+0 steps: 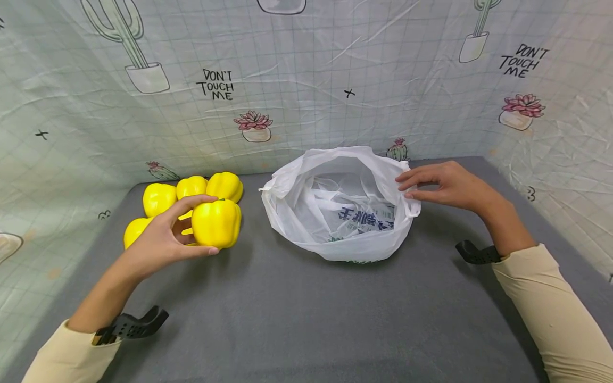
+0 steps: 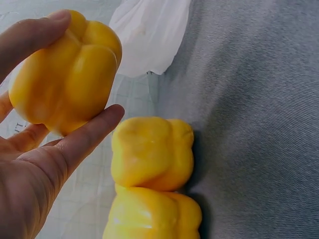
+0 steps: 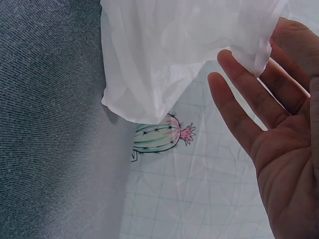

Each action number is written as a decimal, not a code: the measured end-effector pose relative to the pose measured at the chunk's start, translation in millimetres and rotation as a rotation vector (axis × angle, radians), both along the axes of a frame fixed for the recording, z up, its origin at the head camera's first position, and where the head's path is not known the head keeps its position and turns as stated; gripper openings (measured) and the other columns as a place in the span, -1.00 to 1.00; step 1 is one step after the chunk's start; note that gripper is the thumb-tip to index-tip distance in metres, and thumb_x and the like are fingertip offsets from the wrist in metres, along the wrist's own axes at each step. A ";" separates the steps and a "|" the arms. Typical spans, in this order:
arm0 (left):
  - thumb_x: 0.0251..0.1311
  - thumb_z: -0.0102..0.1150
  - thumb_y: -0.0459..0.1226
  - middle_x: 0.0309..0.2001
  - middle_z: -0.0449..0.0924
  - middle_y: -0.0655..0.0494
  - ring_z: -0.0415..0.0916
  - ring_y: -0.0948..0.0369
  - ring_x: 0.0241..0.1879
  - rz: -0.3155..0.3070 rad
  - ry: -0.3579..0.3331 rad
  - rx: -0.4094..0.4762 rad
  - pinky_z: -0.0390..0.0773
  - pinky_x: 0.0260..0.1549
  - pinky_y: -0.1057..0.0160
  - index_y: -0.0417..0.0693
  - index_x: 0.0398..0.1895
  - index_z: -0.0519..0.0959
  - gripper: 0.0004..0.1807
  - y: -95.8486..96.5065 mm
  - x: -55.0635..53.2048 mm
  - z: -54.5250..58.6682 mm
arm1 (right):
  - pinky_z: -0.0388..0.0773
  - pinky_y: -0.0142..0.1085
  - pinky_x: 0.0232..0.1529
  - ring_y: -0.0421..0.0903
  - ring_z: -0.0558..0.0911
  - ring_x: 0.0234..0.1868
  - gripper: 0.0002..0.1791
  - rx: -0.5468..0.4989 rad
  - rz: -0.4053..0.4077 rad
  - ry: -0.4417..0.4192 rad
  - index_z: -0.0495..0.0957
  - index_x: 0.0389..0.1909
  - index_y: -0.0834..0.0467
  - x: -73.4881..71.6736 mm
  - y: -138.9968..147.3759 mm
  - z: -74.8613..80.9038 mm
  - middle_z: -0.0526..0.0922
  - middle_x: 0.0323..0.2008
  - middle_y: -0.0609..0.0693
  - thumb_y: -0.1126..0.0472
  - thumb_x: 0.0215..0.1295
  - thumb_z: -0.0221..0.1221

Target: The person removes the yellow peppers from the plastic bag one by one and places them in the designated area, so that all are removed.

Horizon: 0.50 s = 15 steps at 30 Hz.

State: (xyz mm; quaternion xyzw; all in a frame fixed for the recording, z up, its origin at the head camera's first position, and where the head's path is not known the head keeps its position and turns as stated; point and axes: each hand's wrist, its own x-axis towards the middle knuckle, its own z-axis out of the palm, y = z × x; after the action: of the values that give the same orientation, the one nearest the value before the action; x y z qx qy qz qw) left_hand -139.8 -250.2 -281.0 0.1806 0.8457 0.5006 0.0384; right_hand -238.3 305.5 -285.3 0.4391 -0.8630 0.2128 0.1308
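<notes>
My left hand (image 1: 160,236) grips a yellow bell pepper (image 1: 216,223) between thumb and fingers, lifted above the grey table. In the left wrist view, the same bell pepper (image 2: 70,74) shows its lobed side, with my left hand (image 2: 40,169) around it. At the centre stands a white plastic bag (image 1: 306,239), its mouth wide and facing me. With thumb and fingertips, my right hand (image 1: 447,183) holds the bag's right rim. In the right wrist view, two fingers of the right hand (image 3: 279,149) stretch out beside the bag (image 3: 149,59), apart from it.
Several more yellow bell peppers (image 1: 159,199) sit at the back left of the table (image 1: 306,319), partly behind my left hand. Dark printing shows inside the bag. A patterned cloth (image 1: 306,80) hangs behind and along both sides.
</notes>
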 end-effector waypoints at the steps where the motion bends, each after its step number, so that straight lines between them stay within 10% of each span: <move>1: 0.00 0.58 -0.38 0.38 0.20 0.11 0.56 0.17 0.07 0.001 -0.002 -0.006 0.69 -0.09 0.29 0.15 0.47 0.29 -0.05 -0.2 0.3 -0.6 | 0.46 -0.65 -0.04 -0.29 0.65 0.09 -0.68 0.000 -0.002 -0.002 0.78 -0.08 0.00 0.3 0.2 0.1 0.74 0.04 -0.08 0.36 0.15 0.43; 15: -0.02 0.60 -0.35 0.38 0.23 0.11 0.59 0.25 0.04 0.013 0.001 -0.059 0.70 -0.15 0.27 0.18 0.48 0.29 -0.02 -5.5 2.2 -6.4 | 0.42 -0.66 -0.02 -0.26 0.65 0.11 -0.69 0.014 -0.025 -0.007 0.78 -0.08 0.00 1.4 2.4 1.4 0.74 0.05 -0.10 0.34 0.16 0.43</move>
State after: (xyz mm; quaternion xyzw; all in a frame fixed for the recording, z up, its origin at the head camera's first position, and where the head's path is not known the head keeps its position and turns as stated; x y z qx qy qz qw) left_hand -137.6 -255.7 -287.4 0.1741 0.8614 0.4755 0.0401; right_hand -236.9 307.9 -284.0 0.4283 -0.8704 0.2067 0.1276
